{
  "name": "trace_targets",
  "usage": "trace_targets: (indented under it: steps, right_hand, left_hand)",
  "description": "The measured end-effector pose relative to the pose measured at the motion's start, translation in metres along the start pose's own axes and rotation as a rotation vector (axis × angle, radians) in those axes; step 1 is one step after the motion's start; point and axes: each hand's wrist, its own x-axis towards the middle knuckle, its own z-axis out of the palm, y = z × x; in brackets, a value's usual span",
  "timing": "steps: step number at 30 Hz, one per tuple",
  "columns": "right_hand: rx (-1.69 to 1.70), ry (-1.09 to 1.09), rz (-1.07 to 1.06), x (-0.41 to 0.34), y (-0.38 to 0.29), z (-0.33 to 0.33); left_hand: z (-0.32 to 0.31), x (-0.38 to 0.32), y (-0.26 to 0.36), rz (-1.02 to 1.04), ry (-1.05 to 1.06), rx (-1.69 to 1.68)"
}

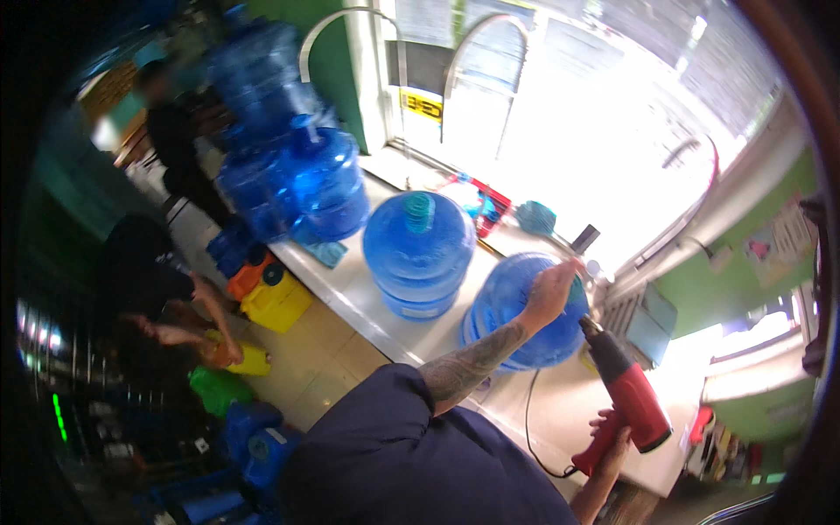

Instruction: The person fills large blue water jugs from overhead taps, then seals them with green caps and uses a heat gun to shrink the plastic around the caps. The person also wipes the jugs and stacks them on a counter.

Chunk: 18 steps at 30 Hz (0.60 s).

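My right hand (611, 436) is closed around the handle of a red and black heat gun (630, 390). The gun's metal nozzle points at the neck end of a large blue water bottle (508, 302), a short way from it. My left hand (554, 289) is at that bottle's capped neck, fingers partly bent; whether it grips anything is unclear. This bottle leans toward the window side. Another blue water bottle (420, 262) with a teal ribbed cap stands upright on the white counter (348, 282). The gun's cord (528, 426) runs over the counter.
Several blue bottles (328, 184) are grouped at the counter's far left. By the bright window lie a red basket (492, 213) and a teal cloth (536, 218). Yellow containers (275, 305) stand on the floor near a bending person (144, 275); another person (177, 144) is farther back.
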Motion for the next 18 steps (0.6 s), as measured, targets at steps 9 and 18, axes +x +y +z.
trace_targets:
  steps: [9,18]
  right_hand:
    - [0.051,-0.123,-0.042,0.041,-0.001,-0.017]
    - [0.136,-0.146,-0.039,0.063,0.003,-0.034]
  left_hand:
    - [-0.007,-0.015,-0.006,0.048,0.500,-0.278]
    - [-0.039,0.002,0.025,0.341,0.209,0.346]
